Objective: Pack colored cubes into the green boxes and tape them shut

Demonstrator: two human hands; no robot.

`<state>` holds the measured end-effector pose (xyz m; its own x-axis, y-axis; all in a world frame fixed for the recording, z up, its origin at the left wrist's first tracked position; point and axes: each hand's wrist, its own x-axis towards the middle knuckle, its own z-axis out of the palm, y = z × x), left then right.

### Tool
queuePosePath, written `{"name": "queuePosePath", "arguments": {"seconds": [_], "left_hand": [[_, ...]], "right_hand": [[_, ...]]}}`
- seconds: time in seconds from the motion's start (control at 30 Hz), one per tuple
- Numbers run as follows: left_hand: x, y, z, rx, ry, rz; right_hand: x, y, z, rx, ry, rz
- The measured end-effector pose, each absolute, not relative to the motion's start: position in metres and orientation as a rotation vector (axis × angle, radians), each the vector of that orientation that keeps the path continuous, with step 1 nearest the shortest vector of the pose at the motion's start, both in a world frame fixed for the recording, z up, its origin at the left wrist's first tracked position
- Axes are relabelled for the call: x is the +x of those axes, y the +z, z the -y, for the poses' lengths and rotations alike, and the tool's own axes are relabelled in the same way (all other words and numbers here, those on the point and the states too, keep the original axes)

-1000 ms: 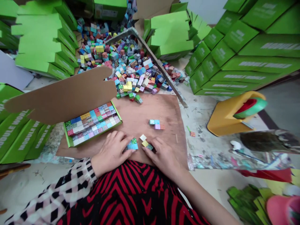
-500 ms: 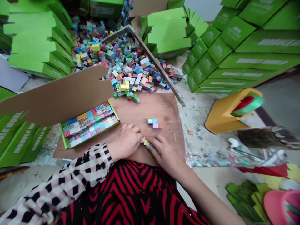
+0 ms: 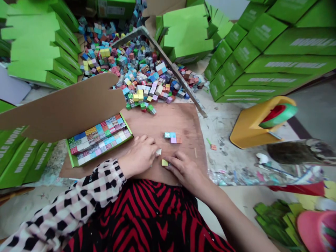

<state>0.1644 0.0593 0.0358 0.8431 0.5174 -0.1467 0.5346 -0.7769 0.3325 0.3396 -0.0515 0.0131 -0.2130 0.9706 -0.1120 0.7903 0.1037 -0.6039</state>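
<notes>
Near the front of the brown board [image 3: 181, 117], my left hand [image 3: 140, 155] is closed with a small white piece [image 3: 158, 151] at its fingertips; whether it is paper or a block I cannot tell. My right hand [image 3: 185, 171] pinches a small block with a yellow face [image 3: 165, 162] against the board, its far end hidden under my fingers. Just beyond my right hand lie a light blue block [image 3: 170, 135] and a purple and orange block [image 3: 175, 140], touching each other. Left of my left hand is an open green box [image 3: 74, 161] filled with rows of patterned blocks.
A big pile of loose blocks [image 3: 147, 70] lies at the back, with a thin angled bar [image 3: 173, 66] across it. Green boxes [image 3: 275, 66] are stacked on the right and others [image 3: 34, 45] on the left. A yellow tape dispenser [image 3: 243, 126] stands right of the board.
My hands have drawn slightly apart. The white piece has moved away from the yellow-faced block, leaving a gap, and more of that block shows.
</notes>
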Motion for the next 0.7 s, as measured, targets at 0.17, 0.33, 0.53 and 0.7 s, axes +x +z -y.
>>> {"name": "queuePosePath", "arguments": {"seconds": [0.17, 0.33, 0.53, 0.7], "left_hand": [[0.164, 0.030, -0.060, 2.681, -0.027, -0.877], [0.162, 0.029, -0.057, 2.693, -0.019, -0.920], [0.147, 0.042, -0.050, 2.634, 0.032, -0.939], [0.121, 0.044, -0.044, 2.607, 0.193, -0.938]], "right_hand": [[0.338, 0.012, 0.051, -1.699, 0.855, 1.989], [0.347, 0.011, 0.051, -1.706, 0.871, 1.960], [0.342, 0.014, 0.054, -1.678, 0.823, 1.980], [0.320, 0.014, 0.051, -1.805, 0.810, 1.783]]}}
